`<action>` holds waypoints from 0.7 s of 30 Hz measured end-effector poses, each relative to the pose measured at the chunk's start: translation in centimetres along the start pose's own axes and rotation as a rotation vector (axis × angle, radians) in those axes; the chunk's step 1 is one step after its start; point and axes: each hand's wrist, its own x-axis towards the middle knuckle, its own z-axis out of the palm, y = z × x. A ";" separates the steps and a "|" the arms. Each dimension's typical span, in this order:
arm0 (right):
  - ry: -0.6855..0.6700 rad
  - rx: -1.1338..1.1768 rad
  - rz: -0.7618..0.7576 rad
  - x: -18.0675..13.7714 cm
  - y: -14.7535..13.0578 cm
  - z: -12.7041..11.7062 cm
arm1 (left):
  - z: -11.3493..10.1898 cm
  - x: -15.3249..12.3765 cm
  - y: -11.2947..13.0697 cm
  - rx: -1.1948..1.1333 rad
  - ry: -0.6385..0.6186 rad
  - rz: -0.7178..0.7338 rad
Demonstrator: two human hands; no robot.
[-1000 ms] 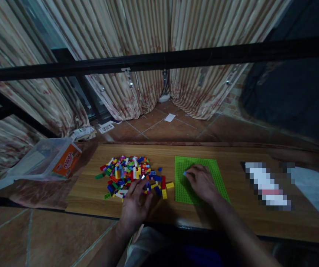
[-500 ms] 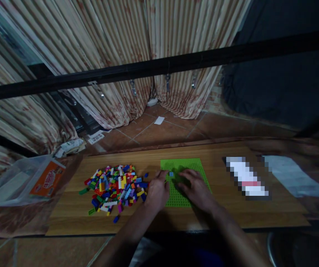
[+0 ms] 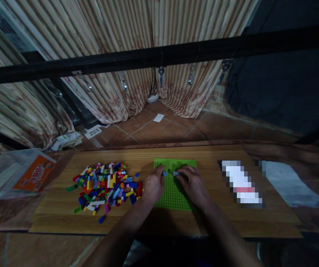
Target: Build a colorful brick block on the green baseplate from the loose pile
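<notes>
While both of my hands sit low over the green baseplate (image 3: 173, 194), it shows as a flat, square sheet of bright plastic covered in fine rows of studs. It lies on a board (image 3: 159, 220) of pale wood grain.

My left hand (image 3: 153, 187) is over the baseplate's left edge. Its fingers are bent and drawn together, with the tips at a small blue brick (image 3: 164, 173) near the plate's far edge. My right hand (image 3: 194, 187) covers the plate's right side, knuckles up, with fingers curled in toward a small pale brick (image 3: 175, 173) just right of the blue one.

Both little bricks are blocky and hard-edged, close together but not touching. Each lies right at my fingertips. In this dim light I cannot tell whether either hand pinches its brick or only touches it.

Left of the baseplate, just beside my left hand, spreads a loose heap of bricks (image 3: 106, 185), glossy plastic in red, yellow, blue, green and white. Farther left lies a clear plastic box (image 3: 17, 174) with an orange label. Well to the right of the plate, a sheet of paper (image 3: 290, 183) lies flat. Beyond its far edge, ribbed striped curtains (image 3: 120, 55) hang down to a tiled floor.
</notes>
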 end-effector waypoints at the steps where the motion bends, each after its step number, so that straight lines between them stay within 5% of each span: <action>1: 0.015 0.003 0.011 0.3 0.3 0.1 | 0.0 0.1 0.1 0.000 -0.005 0.000; 13: 0.139 0.086 0.080 0.3 1.2 0.4 | 0.6 1.1 0.8 -0.002 -0.050 0.049; 21: 0.143 0.056 0.057 0.2 1.9 0.6 | -5.2 -4.2 -1.8 0.067 0.112 0.024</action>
